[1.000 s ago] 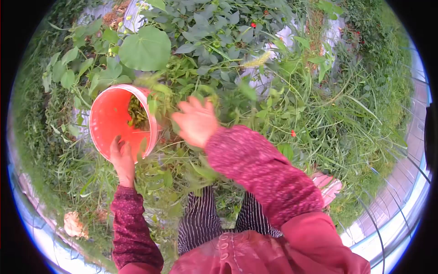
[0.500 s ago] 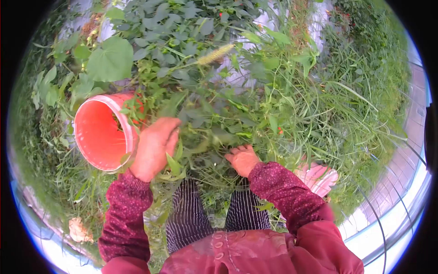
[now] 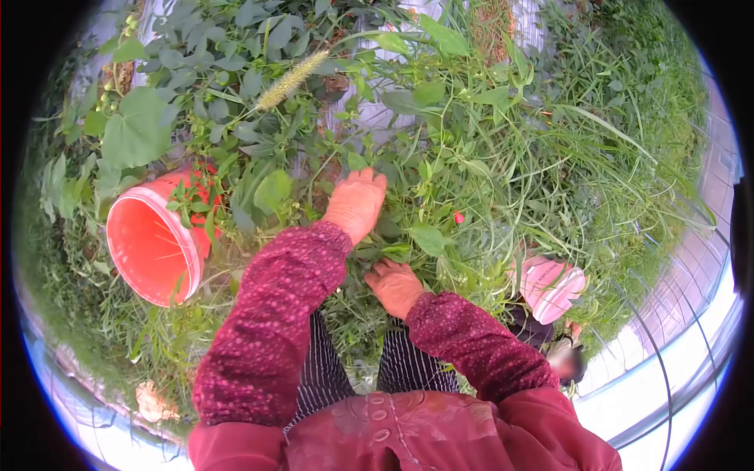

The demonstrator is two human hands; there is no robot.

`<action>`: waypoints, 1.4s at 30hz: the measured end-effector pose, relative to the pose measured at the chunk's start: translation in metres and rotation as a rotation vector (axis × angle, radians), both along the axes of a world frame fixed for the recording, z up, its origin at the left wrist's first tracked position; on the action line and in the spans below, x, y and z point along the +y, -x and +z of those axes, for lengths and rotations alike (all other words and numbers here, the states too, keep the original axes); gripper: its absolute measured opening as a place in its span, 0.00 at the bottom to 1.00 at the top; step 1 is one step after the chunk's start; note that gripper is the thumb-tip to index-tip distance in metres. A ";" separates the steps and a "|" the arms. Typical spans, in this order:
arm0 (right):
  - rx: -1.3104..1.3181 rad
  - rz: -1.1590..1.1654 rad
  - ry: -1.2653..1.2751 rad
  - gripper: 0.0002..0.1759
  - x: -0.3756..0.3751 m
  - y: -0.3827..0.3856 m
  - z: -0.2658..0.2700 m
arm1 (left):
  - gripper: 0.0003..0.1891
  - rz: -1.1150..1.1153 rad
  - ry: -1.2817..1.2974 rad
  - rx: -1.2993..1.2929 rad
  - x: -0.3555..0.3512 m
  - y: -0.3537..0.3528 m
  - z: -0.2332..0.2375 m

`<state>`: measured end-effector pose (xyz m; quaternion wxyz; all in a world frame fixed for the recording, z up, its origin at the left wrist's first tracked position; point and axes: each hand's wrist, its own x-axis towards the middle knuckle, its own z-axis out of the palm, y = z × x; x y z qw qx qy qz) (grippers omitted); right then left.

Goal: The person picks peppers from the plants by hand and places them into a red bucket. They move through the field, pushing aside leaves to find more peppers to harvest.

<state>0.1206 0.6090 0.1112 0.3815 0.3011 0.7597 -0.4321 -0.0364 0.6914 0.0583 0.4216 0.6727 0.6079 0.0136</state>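
My left hand (image 3: 356, 206) reaches forward into leafy green plants (image 3: 408, 177), palm down. Its fingers are extended, the tips partly lost among leaves, and nothing shows in them. Closer to my body, my right hand (image 3: 394, 288) is bent over low foliage with curled fingers; whatever lies under them is hidden. A small red fruit (image 3: 459, 217) shows among leaves to the right of both hands. Left of my hands, a red bucket (image 3: 149, 243) lies tipped with its mouth toward me, leaves overlapping its far side.
A bristly seed head (image 3: 292, 80) arches over the plants ahead. Long grass (image 3: 581, 173) fills the right side. Beyond my right forearm are a pink printed object (image 3: 551, 287) and another person (image 3: 567, 363). Pale sheeting (image 3: 377, 110) shows between the rows.
My left hand has moved right and forward, from beside the bucket into the plants. My right hand has shifted slightly left and toward me. The view has shifted, and another person now shows at lower right.
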 end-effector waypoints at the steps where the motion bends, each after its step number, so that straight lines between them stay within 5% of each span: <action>1: 0.002 -0.006 0.005 0.20 -0.003 -0.001 -0.003 | 0.18 -0.006 0.005 0.002 -0.002 -0.004 -0.004; 8: 0.104 -0.133 0.125 0.21 0.006 -0.010 -0.003 | 0.21 -0.144 0.218 -0.178 0.006 -0.016 0.001; 10: 0.224 -0.203 0.155 0.19 0.025 -0.011 0.010 | 0.19 0.016 0.086 -0.080 -0.011 -0.013 0.011; 12: 0.174 -0.670 0.607 0.15 0.063 -0.008 0.038 | 0.18 0.179 0.060 -0.138 -0.041 -0.014 0.018; 14: 0.159 -1.293 0.806 0.13 0.087 -0.010 0.043 | 0.16 0.408 0.142 -0.201 -0.068 -0.021 0.032; 15: 0.315 -1.376 0.677 0.13 0.092 -0.010 0.040 | 0.15 0.475 0.255 -0.195 -0.076 -0.031 0.040; 17: 0.548 -1.118 0.288 0.17 0.096 -0.004 0.020 | 0.14 0.359 0.146 -0.143 -0.095 -0.050 0.047; 18: 0.548 -1.114 0.296 0.17 0.096 0.000 0.010 | 0.15 0.238 0.053 -0.078 -0.102 -0.058 0.051; 20: 0.234 -0.569 0.197 0.18 0.091 0.005 -0.008 | 0.15 0.122 -0.034 -0.010 -0.113 -0.066 0.056; 25: 0.140 -0.579 0.655 0.18 0.032 -0.039 -0.068 | 0.17 -0.041 0.000 -0.017 -0.124 -0.057 0.088; 27: 0.621 -0.836 0.840 0.17 0.029 -0.032 -0.062 | 0.18 -0.061 0.032 -0.028 -0.130 -0.053 0.092; 28: 0.555 -0.349 0.411 0.16 0.039 -0.040 -0.056 | 0.17 -0.059 -0.008 -0.040 -0.133 -0.051 0.093; 31: 0.340 -0.190 0.339 0.16 0.042 -0.022 -0.052 | 0.17 -0.059 -0.060 -0.032 -0.131 -0.050 0.102; 35: 0.125 -0.185 0.384 0.13 0.042 -0.015 -0.039 | 0.18 -0.025 -0.067 -0.105 -0.120 -0.045 0.121; 37: 0.079 -0.188 0.351 0.12 0.036 -0.021 -0.043 | 0.17 -0.028 0.124 -0.144 -0.121 -0.046 0.134; 39: 0.221 -0.177 0.119 0.12 0.041 -0.020 -0.030 | 0.15 0.347 0.254 -0.427 -0.127 -0.045 0.138; 42: 0.284 -0.245 0.148 0.14 0.032 -0.023 -0.027 | 0.16 0.394 0.292 -0.264 -0.129 -0.035 0.124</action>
